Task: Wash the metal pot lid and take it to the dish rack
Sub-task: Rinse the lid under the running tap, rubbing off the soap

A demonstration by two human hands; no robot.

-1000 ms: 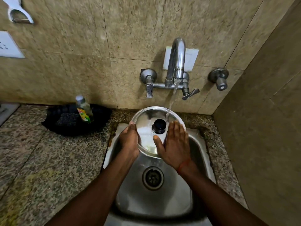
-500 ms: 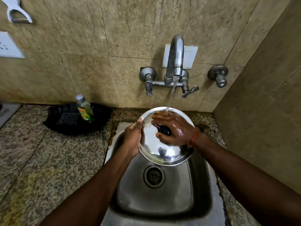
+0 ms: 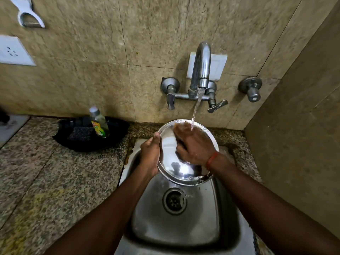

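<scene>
The round metal pot lid (image 3: 176,168) is held tilted over the steel sink (image 3: 184,223), under the running tap (image 3: 200,70). My left hand (image 3: 150,153) grips the lid's left rim. My right hand (image 3: 195,146) lies flat across the lid's upper face, fingers spread toward the far edge, with the water stream falling on its fingers. The lid's black knob is hidden under my right hand. No dish rack is in view.
A black tray (image 3: 117,129) on the granite counter (image 3: 55,172) left of the sink holds a dish soap bottle (image 3: 99,122) and a dark scrub pad (image 3: 81,133). Tiled walls close in behind and to the right. A wall socket (image 3: 12,50) sits upper left.
My right hand has moved from the front of the lid onto its face, covering the knob, then spread toward the far rim. The lid has tilted and shifted slightly right.
</scene>
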